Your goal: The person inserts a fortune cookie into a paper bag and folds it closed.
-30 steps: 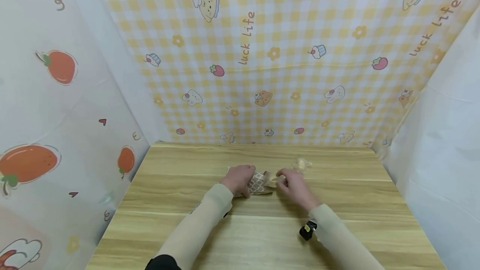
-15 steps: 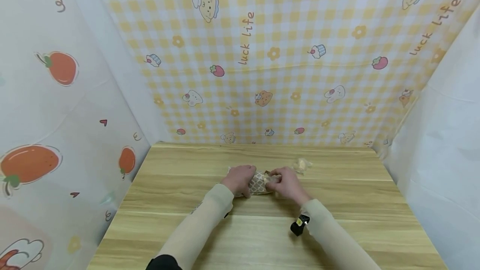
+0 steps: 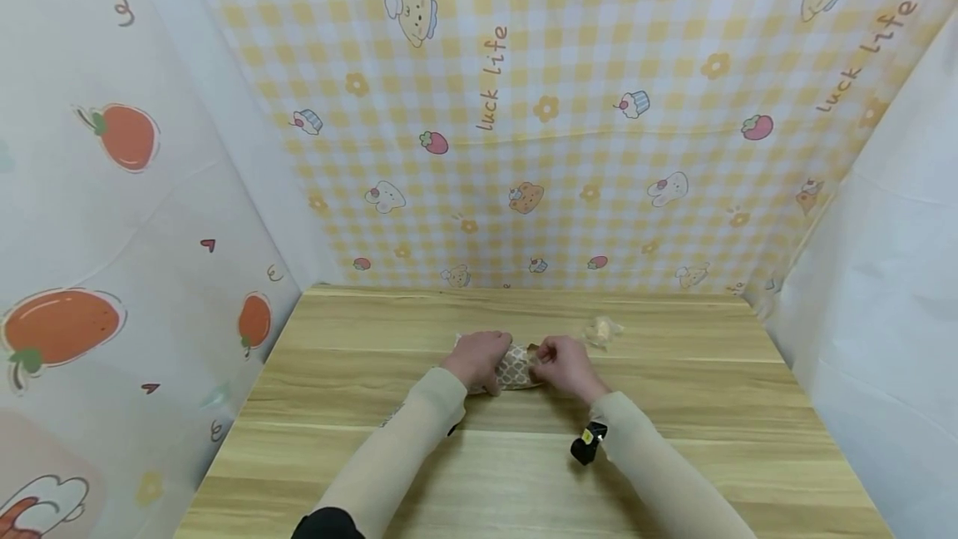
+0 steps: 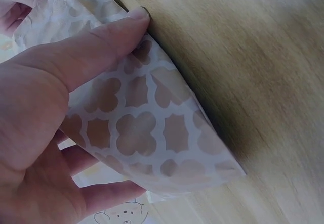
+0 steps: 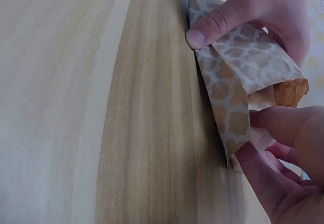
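Observation:
A paper bag [image 3: 513, 368] with a brown and white quatrefoil print lies on the wooden table. My left hand [image 3: 479, 358] grips its closed end, thumb over the near side, as the left wrist view shows. At the bag's mouth, my right hand [image 3: 565, 368] has its thumb and fingers just inside, pinching a small pale piece in a clear wrapper [image 5: 261, 137], mostly hidden. A brown, crusty-looking food item [image 5: 291, 92] shows in the opening beside the right fingers. Behind my right hand lies another pale, clear-wrapped piece [image 3: 602, 331].
The wooden table [image 3: 359, 323] runs back to a yellow-checked cloth wall [image 3: 486, 190]. White printed sheeting [image 3: 172, 215] hangs at the left, and plain white sheeting [image 3: 876, 256] at the right.
My right hand has moved left to the bag's mouth, bringing the pale wrapped piece into the opening. The left hand has kept its grip in the same place.

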`<control>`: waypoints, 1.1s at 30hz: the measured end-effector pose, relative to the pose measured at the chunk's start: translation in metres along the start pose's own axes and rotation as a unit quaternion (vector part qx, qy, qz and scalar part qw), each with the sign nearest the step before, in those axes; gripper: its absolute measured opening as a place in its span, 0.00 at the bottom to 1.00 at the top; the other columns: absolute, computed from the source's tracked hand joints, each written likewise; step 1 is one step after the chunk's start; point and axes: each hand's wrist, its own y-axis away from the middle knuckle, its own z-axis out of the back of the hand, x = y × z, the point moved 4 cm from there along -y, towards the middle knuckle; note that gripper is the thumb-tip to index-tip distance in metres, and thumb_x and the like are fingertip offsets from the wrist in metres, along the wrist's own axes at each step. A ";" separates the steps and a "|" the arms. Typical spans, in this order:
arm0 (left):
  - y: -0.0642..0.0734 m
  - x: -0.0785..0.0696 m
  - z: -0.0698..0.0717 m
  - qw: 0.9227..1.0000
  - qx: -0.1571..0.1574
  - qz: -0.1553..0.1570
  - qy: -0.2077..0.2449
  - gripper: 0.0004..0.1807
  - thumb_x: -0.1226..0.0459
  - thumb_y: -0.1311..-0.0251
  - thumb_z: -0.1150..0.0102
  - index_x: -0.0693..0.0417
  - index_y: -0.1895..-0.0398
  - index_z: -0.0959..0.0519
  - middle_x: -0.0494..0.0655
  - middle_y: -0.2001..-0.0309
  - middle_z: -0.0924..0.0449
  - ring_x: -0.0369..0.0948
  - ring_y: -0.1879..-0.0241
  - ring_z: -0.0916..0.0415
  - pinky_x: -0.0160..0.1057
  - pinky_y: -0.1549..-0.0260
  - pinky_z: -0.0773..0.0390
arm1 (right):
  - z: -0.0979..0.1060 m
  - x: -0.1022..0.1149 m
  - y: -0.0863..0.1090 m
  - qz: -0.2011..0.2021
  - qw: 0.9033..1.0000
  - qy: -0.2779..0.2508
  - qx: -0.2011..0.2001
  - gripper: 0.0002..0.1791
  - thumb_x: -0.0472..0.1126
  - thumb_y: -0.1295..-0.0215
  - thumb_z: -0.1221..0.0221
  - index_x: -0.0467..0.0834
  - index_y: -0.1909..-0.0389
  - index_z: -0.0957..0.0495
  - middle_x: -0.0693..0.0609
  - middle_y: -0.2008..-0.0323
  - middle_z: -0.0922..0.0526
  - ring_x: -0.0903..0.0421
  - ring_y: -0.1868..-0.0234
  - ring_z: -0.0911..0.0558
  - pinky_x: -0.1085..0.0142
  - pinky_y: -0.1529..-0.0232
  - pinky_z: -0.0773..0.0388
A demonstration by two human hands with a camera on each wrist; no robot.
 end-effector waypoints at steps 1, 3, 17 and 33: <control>0.000 0.000 0.000 1.000 0.000 -0.001 -0.001 0.36 0.57 0.61 0.11 0.49 0.49 0.25 0.44 0.53 0.17 0.44 0.54 0.18 0.44 0.51 0.16 | 0.000 0.001 0.000 -0.001 1.000 0.002 -0.003 0.08 0.32 0.45 0.27 0.44 0.75 0.17 0.55 0.75 0.18 0.59 0.72 0.22 0.65 0.67 0.21; -0.001 0.000 0.000 1.000 -0.002 -0.002 -0.002 0.36 0.57 0.61 0.11 0.49 0.50 0.25 0.44 0.53 0.17 0.43 0.55 0.18 0.44 0.51 0.17 | 0.000 0.002 -0.001 -0.001 1.000 0.008 -0.011 0.08 0.32 0.43 0.29 0.45 0.76 0.17 0.56 0.76 0.18 0.59 0.72 0.22 0.65 0.67 0.22; -0.003 0.000 -0.004 1.000 -0.003 -0.003 -0.010 0.37 0.56 0.62 0.10 0.48 0.48 0.24 0.44 0.49 0.16 0.44 0.50 0.18 0.45 0.48 0.17 | -0.012 0.005 -0.005 -0.023 0.999 -0.021 -0.037 0.03 0.30 0.43 0.32 0.38 0.74 0.13 0.52 0.73 0.13 0.58 0.70 0.19 0.63 0.65 0.18; -0.003 0.000 -0.005 0.999 -0.006 -0.017 -0.035 0.39 0.52 0.61 0.11 0.48 0.45 0.24 0.43 0.50 0.18 0.46 0.51 0.18 0.47 0.50 0.16 | -0.034 -0.002 -0.006 -0.105 0.968 -0.228 -0.020 0.06 0.21 0.40 0.40 0.32 0.73 0.21 0.50 0.75 0.21 0.58 0.73 0.24 0.69 0.74 0.25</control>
